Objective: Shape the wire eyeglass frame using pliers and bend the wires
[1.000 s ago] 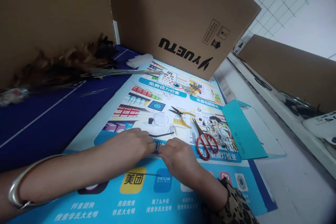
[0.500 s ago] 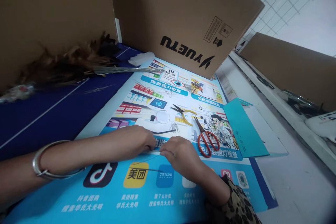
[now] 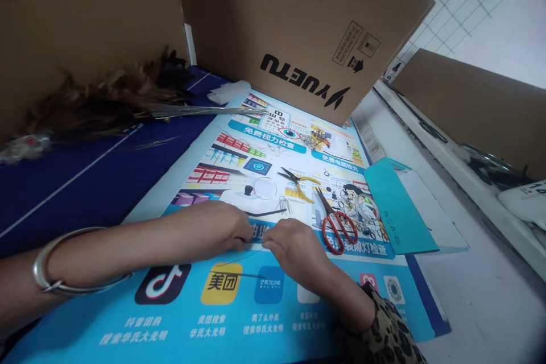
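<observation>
My left hand point(image 3: 232, 226), with a silver bangle point(image 3: 45, 270) on its wrist, is closed in a pinch over the printed sheet. Facing it across a small gap, my right hand point(image 3: 294, 247) is pinched too. A thin dark strand point(image 3: 241, 256) shows at the fingertips of both hands; its ends are hard to make out. Below them a thin dark piece like a wire point(image 3: 239, 275) lies on the sheet. Red-handled scissors point(image 3: 339, 227) rest just right of my right hand, and yellow-handled pliers point(image 3: 298, 182) lie farther back with jaws apart.
Thin wire pieces point(image 3: 285, 205) and a tangle of small loops point(image 3: 369, 210) lie on the printed sheet point(image 3: 191, 347). A turquoise folder point(image 3: 401, 210) is at right. Brown feathers point(image 3: 106, 96) and a bundle of thin wires point(image 3: 205, 110) lie back left. Cardboard boxes point(image 3: 307, 23) stand behind.
My left forearm and bangle have shifted slightly left. Both hands stay pinched close together, with the gap between them a little wider. The tools have not moved.
</observation>
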`<state>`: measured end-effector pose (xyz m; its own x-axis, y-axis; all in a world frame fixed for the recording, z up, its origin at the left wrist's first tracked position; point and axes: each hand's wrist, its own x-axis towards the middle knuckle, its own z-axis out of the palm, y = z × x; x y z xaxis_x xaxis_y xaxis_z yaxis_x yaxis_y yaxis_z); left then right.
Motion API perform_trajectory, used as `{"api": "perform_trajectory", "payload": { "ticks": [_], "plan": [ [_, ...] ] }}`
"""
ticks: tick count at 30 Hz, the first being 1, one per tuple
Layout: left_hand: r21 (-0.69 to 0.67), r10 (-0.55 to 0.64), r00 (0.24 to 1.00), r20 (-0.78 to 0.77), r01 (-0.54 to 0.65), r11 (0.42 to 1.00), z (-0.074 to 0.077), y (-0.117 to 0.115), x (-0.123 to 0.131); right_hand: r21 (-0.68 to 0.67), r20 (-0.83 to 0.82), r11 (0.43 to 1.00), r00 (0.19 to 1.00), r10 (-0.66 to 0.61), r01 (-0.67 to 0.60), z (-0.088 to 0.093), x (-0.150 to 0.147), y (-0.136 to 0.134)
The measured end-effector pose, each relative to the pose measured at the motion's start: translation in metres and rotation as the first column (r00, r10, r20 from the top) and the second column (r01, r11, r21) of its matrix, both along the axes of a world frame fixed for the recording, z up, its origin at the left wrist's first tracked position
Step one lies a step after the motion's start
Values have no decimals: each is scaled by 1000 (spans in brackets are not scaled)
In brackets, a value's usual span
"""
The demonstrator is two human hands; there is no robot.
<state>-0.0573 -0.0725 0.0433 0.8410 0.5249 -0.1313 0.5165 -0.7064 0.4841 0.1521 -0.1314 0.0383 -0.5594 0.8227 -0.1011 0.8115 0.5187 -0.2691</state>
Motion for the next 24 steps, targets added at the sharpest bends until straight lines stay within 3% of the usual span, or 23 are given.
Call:
{"api": "perform_trajectory", "payload": {
  "ticks": [2,6,11,17,24],
  "plan": [
    [2,-13,998,-61,13,1000,-1,-3,2,17,19,1000,1000,6,-7,-1,-1,-2],
    [120,1,1000,16,-3,993,-1,-10,6,57,69,998,997,-44,40,-4,-3,-6],
    [175,-13,989,-147,39,984,10,-16,14,64,142,995,986,-85,77,-5,-5,-10],
    [207,13,998,-63,0,978,-3,-11,9,-8,31,988,988,-154,155,-1,-4,-5],
    [131,36,999,-12,-34,991,-13,-3,7,-45,-97,983,979,-179,176,-3,0,-2]
  ]
}}
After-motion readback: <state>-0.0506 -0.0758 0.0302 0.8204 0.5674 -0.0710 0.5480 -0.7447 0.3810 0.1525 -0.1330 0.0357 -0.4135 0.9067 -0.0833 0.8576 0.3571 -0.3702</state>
